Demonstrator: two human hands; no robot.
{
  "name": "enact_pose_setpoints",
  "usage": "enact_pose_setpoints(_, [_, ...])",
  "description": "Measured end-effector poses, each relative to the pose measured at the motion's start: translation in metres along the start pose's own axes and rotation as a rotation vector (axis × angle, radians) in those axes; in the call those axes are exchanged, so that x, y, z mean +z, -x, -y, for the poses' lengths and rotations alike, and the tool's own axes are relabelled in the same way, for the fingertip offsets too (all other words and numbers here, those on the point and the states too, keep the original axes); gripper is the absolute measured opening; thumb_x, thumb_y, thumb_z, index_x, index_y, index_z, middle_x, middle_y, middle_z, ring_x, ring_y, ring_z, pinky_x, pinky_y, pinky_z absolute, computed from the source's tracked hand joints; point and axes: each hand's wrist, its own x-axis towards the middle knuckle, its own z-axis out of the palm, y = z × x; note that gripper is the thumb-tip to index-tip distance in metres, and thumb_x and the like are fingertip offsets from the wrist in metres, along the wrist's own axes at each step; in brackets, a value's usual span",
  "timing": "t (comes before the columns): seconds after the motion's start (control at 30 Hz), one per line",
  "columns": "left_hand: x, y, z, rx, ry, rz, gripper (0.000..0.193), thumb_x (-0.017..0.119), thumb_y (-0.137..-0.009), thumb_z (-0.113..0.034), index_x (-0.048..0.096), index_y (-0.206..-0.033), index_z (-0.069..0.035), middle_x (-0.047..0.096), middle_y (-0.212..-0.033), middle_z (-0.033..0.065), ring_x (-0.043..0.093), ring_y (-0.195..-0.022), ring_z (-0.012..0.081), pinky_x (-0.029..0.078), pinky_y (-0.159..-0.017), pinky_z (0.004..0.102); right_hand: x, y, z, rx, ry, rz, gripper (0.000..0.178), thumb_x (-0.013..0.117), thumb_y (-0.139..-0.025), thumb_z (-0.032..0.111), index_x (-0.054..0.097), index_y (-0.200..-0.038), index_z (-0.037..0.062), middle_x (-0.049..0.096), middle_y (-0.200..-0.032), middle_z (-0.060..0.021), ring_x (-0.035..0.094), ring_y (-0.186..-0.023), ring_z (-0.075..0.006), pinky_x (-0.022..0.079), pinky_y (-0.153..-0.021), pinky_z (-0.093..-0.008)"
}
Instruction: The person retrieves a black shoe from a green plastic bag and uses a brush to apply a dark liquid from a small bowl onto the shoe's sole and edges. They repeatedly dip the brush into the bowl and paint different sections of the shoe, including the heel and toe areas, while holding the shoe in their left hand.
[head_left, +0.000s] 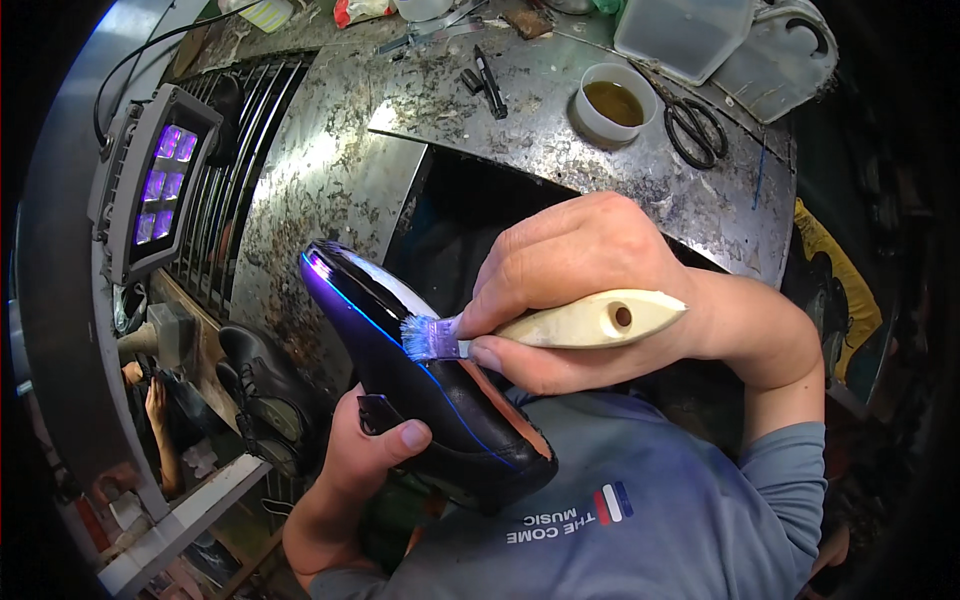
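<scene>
A black shoe (375,350) is tilted in front of me, toe pointing to the upper left. A thin blue line glows along its edge, and the strip beside it looks wet and shiny near the toe. My left hand (368,448) grips the shoe from its left side, thumb on top; its other fingers are hidden beneath. In my right hand (585,255) is a flat paintbrush (570,320) with a pale wooden handle, pinched close to its metal band. Its bluish bristles touch the shoe's edge around the middle.
A lamp (160,185) glows purple at the left, beside metal bars (255,130). On the stained metal table (320,190) are a cup of yellowish liquid (613,103), black scissors (692,132), a black marker (490,82) and clear plastic tubs (685,35). Black shoes (270,395) sit left; another person's hand (156,402) shows beyond.
</scene>
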Motion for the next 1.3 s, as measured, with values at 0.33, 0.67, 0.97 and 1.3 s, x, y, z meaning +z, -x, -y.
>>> enact_pose_setpoints(0.33, [0.001, -0.002, 0.0, 0.001, 0.054, -0.037, 0.075, 0.082, -0.085, -0.036, 0.051, -0.137, 0.007, 0.067, -0.123, 0.0157, 0.067, -0.112, 0.023, 0.053, -0.101, 0.0373, 0.006, 0.01, -0.001, 0.055, -0.052, 0.015, 0.008, 0.077, -0.081, 0.011, 0.072, -0.085, 0.0066, 0.07, -0.076, -0.0076, 0.07, -0.068, -0.0269, 0.056, -0.06, -0.0355])
enact_pose_setpoints(0.67, [-0.001, -0.012, 0.005, 0.106, 0.042, 0.007, 0.074, 0.079, -0.087, -0.036, 0.049, -0.14, 0.007, 0.065, -0.126, 0.0166, 0.065, -0.116, 0.0245, 0.051, -0.103, 0.0387, 0.003, 0.016, 0.001, 0.106, -0.076, 0.078, 0.009, 0.078, -0.081, 0.014, 0.072, -0.085, 0.0096, 0.071, -0.077, -0.0069, 0.07, -0.071, -0.0281, 0.056, -0.062, -0.0364])
enact_pose_setpoints(0.97, [-0.014, -0.007, 0.036, 0.184, 0.124, -0.06, 0.075, 0.076, -0.093, -0.038, 0.044, -0.145, 0.005, 0.063, -0.132, 0.0166, 0.064, -0.121, 0.0276, 0.051, -0.106, 0.0426, -0.116, 0.02, -0.01, 0.309, 0.691, -0.268, 0.021, 0.081, -0.084, 0.021, 0.077, -0.098, 0.0053, 0.076, -0.09, -0.0093, 0.074, -0.082, -0.026, 0.058, -0.075, -0.0346])
enact_pose_setpoints(1.3, [-0.022, -0.003, 0.051, 0.245, 0.113, -0.169, 0.06, 0.064, -0.101, -0.04, 0.05, -0.139, 0.005, 0.067, -0.126, 0.0164, 0.069, -0.111, 0.0273, 0.056, -0.098, 0.042, -0.139, 0.049, -0.094, 0.636, 1.14, -0.043, 0.021, 0.076, -0.086, 0.028, 0.079, -0.101, 0.0128, 0.076, -0.099, -0.0107, 0.072, -0.094, -0.0309, 0.058, -0.083, -0.0401])
